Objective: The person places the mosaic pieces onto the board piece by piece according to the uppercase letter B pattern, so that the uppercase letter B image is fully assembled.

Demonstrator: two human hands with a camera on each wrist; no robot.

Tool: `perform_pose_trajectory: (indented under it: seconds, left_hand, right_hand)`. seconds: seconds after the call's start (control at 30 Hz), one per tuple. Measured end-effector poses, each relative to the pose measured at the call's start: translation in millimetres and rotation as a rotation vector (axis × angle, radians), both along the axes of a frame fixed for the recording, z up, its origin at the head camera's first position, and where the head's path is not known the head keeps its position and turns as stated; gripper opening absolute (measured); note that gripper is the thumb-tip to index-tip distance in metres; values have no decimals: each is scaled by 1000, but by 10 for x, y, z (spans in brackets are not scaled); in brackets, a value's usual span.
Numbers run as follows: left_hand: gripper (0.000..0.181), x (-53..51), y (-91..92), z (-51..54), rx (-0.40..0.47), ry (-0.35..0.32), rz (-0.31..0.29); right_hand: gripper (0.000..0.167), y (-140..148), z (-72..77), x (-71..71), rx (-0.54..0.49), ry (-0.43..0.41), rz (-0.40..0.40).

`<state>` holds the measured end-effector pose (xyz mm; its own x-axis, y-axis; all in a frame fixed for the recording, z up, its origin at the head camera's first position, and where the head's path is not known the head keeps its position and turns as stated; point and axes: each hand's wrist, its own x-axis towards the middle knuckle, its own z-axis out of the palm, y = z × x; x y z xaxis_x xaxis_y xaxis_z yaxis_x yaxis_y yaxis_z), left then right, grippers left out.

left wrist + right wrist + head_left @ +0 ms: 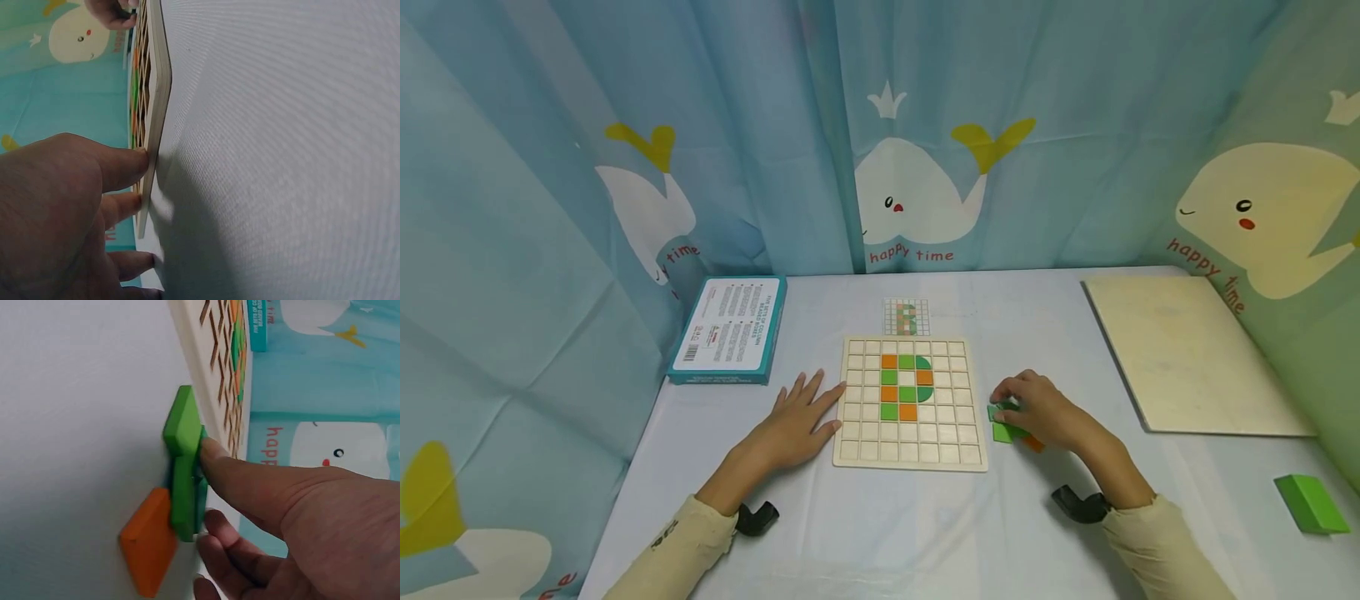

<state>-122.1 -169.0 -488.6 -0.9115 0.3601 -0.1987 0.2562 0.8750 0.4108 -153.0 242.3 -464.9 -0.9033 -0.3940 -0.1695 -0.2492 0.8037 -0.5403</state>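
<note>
A square wooden grid board [868,452] lies at the middle of the table, with orange, light green and dark green tiles set in its cells in a P-like shape. My left hand [797,429] has its fingers spread, thumb and index finger touching the board's left edge. Right of the board, my right hand [1037,408] pinches a dark green tile [201,487] between thumb and fingers. Close against it are light green tiles [183,425] and an orange tile [150,540], all lying on the white cloth. Part of the dark green tile is hidden behind the others and my fingers.
A small printed pattern card [906,317] lies just behind the board. At the back left is a teal and white box [730,325]. A large pale panel [1195,354] occupies the right side, with a green block [1309,503] nearer me. Whale-printed curtains [790,150] surround the table.
</note>
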Motion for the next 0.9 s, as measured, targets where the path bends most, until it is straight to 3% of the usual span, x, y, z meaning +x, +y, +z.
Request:
perform_pose_trajectory:
  seconds: [0.23, 0.43, 0.63, 0.9]
  left_hand:
    - [62, -9, 1, -3, -5, -6, 1]
    - [62, -12, -3, -23, -11, -2, -4]
    - [62, -4, 0, -2, -5, -3, -4]
    - [62, 5, 4, 3, 3, 0, -1]
  right_hand:
    - [19, -3, -51, -48, -20, 69, -43]
    - [25, -35, -92, -60, -50, 56, -61]
    - [25, -74, -139, -62, -56, 96, -74]
    - [22, -108, -181, -58, 26, 248, -42]
